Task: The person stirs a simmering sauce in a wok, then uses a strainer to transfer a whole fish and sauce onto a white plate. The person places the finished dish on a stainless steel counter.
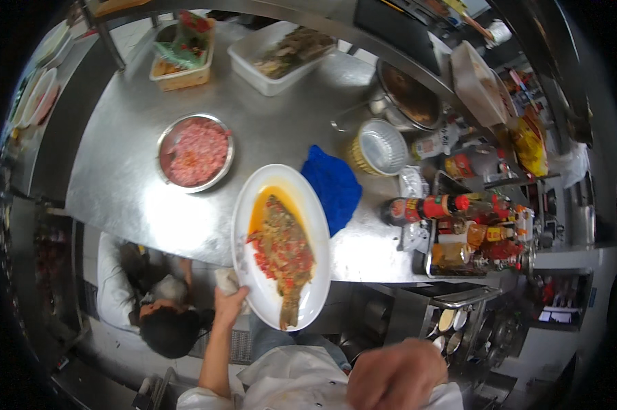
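Observation:
My left hand (pixel 229 303) grips the lower left rim of a white oval plate (pixel 244 256), with a folded pale cloth (pixel 227 281) at the fingers. On the plate lies a whole cooked fish (pixel 282 241) with chopped red pepper and orange sauce. The plate overlaps the front edge of a steel table (pixel 288 123). My right hand (pixel 398 374) is raised near the camera at the lower right, blurred, its fingers curled; whether it holds anything is unclear. Beside the plate lies a blue cloth (pixel 333 187). A steel bowl of minced meat (pixel 198 152) stands at the back left.
White tub (pixel 267 82) and food container (pixel 180 79) stand at the far side. To the right are a ribbed bowl (pixel 382 147), a steel pot (pixel 410 95), a sauce bottle (pixel 403 211) and a tray of bottles (pixel 431 266). Another person (pixel 170 330) is low at the left, by the table edge.

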